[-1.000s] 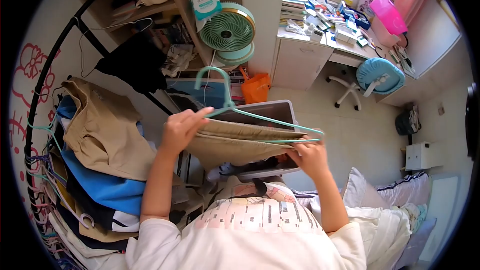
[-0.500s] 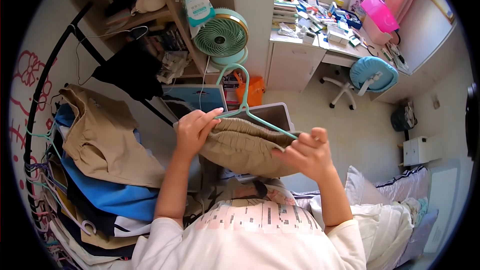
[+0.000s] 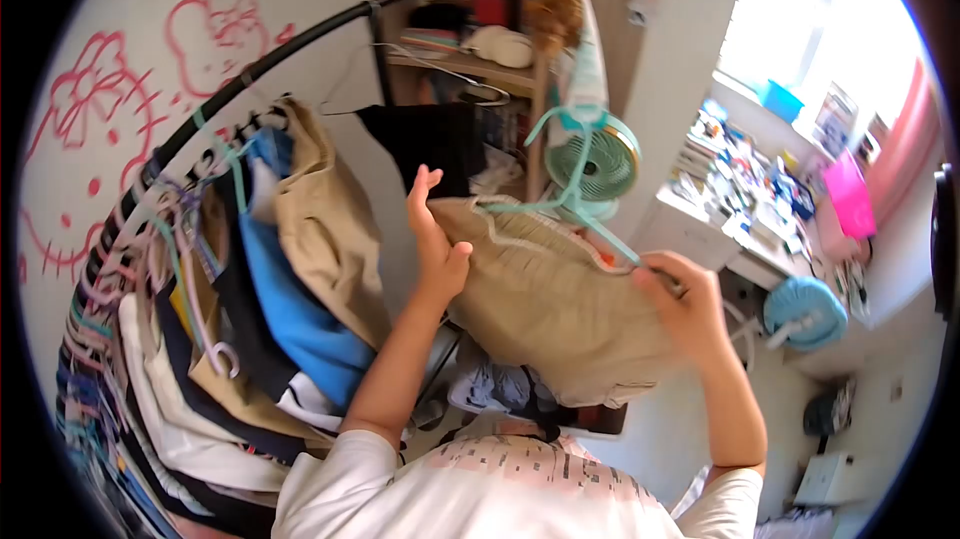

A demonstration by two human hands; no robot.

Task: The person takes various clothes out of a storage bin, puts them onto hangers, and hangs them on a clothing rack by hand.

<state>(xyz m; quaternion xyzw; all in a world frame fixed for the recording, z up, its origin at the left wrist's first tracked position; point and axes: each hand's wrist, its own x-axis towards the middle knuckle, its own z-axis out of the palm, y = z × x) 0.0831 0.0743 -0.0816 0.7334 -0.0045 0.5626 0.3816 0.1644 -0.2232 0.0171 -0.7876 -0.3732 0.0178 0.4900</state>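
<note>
Khaki pants (image 3: pixel 570 314) with an elastic waistband hang spread in front of me, on a mint-green clothes hanger (image 3: pixel 612 241) whose arms reach into the waistband. My right hand (image 3: pixel 688 301) is closed on the waistband at the hanger's right end. At the waistband's left end, my left hand (image 3: pixel 438 244) is open, its fingers stretched upward and thumb apart, beside or against the cloth. The hanger's hook points up and overlaps the green fan behind it.
To the left, a black clothes rail (image 3: pixel 290 54) carries several garments, including other khaki pants (image 3: pixel 325 224) and a blue garment (image 3: pixel 290 289). A black garment (image 3: pixel 425 144) hangs near its far end. Behind stand a shelf (image 3: pixel 480 74), a fan (image 3: pixel 620 164) and a cluttered desk (image 3: pixel 690 229).
My view has turned left toward the rail. My left hand has loosened from the waistband and its fingers have straightened. The pants now hang lower and more spread, with my right hand still gripping.
</note>
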